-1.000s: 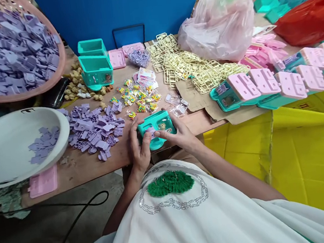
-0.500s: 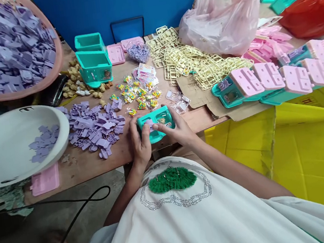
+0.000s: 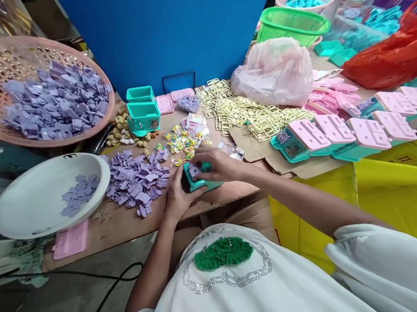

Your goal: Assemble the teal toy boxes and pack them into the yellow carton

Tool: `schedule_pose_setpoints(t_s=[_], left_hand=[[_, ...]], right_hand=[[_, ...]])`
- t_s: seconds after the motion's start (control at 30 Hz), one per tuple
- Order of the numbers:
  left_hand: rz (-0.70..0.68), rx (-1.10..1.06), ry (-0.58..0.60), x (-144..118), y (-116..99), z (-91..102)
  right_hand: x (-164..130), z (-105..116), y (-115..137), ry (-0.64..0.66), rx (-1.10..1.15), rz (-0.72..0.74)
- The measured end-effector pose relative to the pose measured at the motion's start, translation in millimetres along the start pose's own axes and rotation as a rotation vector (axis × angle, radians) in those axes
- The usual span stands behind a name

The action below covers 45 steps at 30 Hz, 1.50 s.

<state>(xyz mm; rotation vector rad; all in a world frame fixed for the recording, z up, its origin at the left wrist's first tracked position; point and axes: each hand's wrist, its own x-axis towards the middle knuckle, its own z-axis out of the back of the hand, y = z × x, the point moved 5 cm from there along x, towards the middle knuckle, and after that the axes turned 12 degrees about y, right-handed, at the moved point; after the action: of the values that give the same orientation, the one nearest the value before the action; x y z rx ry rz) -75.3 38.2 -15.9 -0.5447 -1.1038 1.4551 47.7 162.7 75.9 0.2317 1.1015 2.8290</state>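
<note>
Over the near edge of the worktable (image 3: 237, 189), just in front of our body, we are holding a teal box (image 3: 207, 183) between both hands. Our left hand (image 3: 180, 196) is clamping its left end, thumb along the near side. Our right hand (image 3: 221, 163) is arching across from above, fingers bent, thumb low; its tips are flanking a purple part (image 3: 194, 170), but we cannot tell whether they are pinching it or only resting around it.

Doing this well, in our judgement: we should be keeping the left grip firm so the box isn't twisting, lining the part up square with the wall, and pressing evenly with thumb and finger rather than shoving one corner. We should also be checking that the edges are lying flush; we cannot tell if they are, since fingers are covering much of it.

Looks: the box is showing glossy, bright teal plastic with rounded edges, sitting a bit tilted in our hands, its right portion hiding under the right hand. The purple part is showing at the box's left end, small, pale, flattish, with a dark spot near its middle. Similar purple pieces (image 3: 135, 177) are lying heaped on the worktable, left of our hands.
</note>
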Motion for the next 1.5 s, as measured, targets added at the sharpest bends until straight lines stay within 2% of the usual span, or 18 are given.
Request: schedule_pose_setpoints(t_s=[0.17, 0.23, 0.33, 0.4, 0.47, 0.57, 0.73, 0.93, 1.17, 1.4, 1.5], left_hand=[[-0.014, -0.012, 0.014, -1, -3, 0.2], [-0.005, -0.037, 0.035, -2, -7, 1.4], [0.004, -0.18, 0.068, 0, -16, 8.6], [0.015, -0.257, 0.048, 4, -26, 18.9], [0.017, -0.237, 0.044, 12, -39, 28.8], [-0.007, -0.106, 0.132, 28, -55, 35.2], [-0.066, 0.049, 0.215, 40, -57, 36.3], [-0.131, -0.038, 0.27, 44, -50, 34.8], [0.053, -0.159, 0.241, 41, -47, 30.3], [0.054, -0.133, 0.165, 40, -49, 29.2], [0.125, -0.23, 0.2, 36, -39, 28.9]], right_hand=[[-2, 4, -15, -0.392, 0.543, -0.109], [-4, 3, -16, -0.464, 0.667, -0.119], [-12, 1, -10, -0.496, 0.674, -0.106], [-25, -1, -6, -0.581, 0.665, -0.139], [-39, -6, -4, -0.705, 0.701, -0.19], [-49, -17, -1, -0.817, 0.766, -0.224], [-42, -24, 3, -0.844, 0.665, -0.196], [-39, -24, 0, -0.826, 0.609, -0.203], [-41, -26, -10, -0.784, 0.699, -0.241], [-42, -28, -7, -0.794, 0.755, -0.216], [-44, -27, -11, -0.78, 0.777, -0.227]])
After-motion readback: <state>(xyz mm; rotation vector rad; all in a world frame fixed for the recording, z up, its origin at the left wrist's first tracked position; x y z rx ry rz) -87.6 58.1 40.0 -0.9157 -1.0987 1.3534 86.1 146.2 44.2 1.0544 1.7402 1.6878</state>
